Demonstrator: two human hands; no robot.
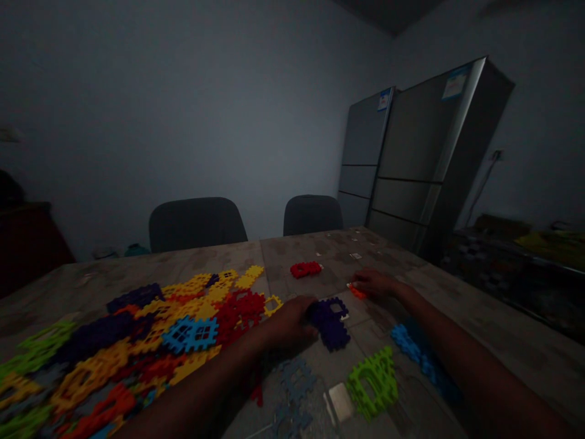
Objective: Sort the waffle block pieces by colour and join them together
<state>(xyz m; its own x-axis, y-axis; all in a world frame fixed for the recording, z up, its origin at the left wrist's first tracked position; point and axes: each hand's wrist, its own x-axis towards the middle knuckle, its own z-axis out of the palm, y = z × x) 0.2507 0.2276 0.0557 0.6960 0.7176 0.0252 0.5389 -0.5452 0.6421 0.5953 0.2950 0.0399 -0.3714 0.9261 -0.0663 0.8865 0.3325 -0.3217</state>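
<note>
My left hand (297, 317) is closed at the left edge of dark purple interlocking building pieces (333, 326), its thumb and fingers curled against them. Farther off to the right, my right hand (372, 284) pinches a small orange building piece (356, 291) low over the tabletop. Red building pieces (306, 269) lie beyond both hands. Closer to me are a light green window-shaped block (373, 384) and grey pieces (296, 379). Blue pieces (415, 347) lie beside my right forearm, which partly covers them.
A wide heap of mixed pieces, with a light blue window panel (191, 333) on top, covers the left of the table (320, 244). A pale square card (340, 401) lies near me. Two chairs (196, 222) stand behind the table, and grey refrigerators (406, 146) at right.
</note>
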